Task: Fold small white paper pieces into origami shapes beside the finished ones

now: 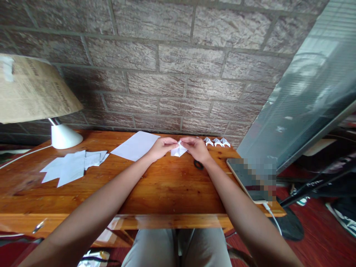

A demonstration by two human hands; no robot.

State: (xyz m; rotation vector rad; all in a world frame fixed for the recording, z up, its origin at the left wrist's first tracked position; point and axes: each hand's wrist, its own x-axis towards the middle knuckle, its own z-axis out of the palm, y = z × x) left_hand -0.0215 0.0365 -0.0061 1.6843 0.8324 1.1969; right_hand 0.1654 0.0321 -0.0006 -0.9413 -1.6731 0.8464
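Observation:
Both of my hands meet over the far middle of a wooden table (167,189). Between them is a small folded white paper piece (179,150). My left hand (161,147) pinches its left side, with a ring showing on one finger. My right hand (196,147) pinches its right side with curled fingers. The paper rests just above or on the tabletop; I cannot tell which.
Three small folded paper shapes (217,142) stand in a row by the brick wall. A flat white sheet (135,145) and several cut paper pieces (72,166) lie left. A lamp (62,135) stands far left, a phone (247,178) with a cable lies right, a black ring (198,165) sits under my right wrist.

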